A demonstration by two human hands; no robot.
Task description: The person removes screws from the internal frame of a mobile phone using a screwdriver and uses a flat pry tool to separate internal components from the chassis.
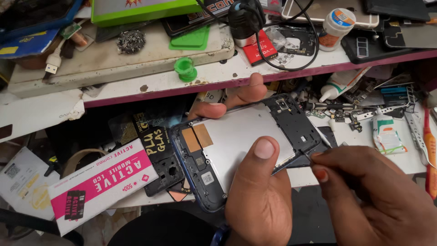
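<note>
1. Left hand (257,200) clamped on the opened dark phone with its bare grey metal back (241,141), held over the messy white bench (396,159).
2. Right hand (378,196) pinched on a thin dark metal pick (306,156) (tip at the phone's edge).
3. Might slip and scratch parts inside if pushed hard.

Little free room: the shelf edge (191,86) overhangs just behind the opened phone (241,146), a pink box (102,182) crowds its left, and small parts (355,116) and a screwdriver (430,155) clutter the right — only the near side lies open.

Phone repair workshop, cluttered bench (159,84), opened phone (236,141)
</note>
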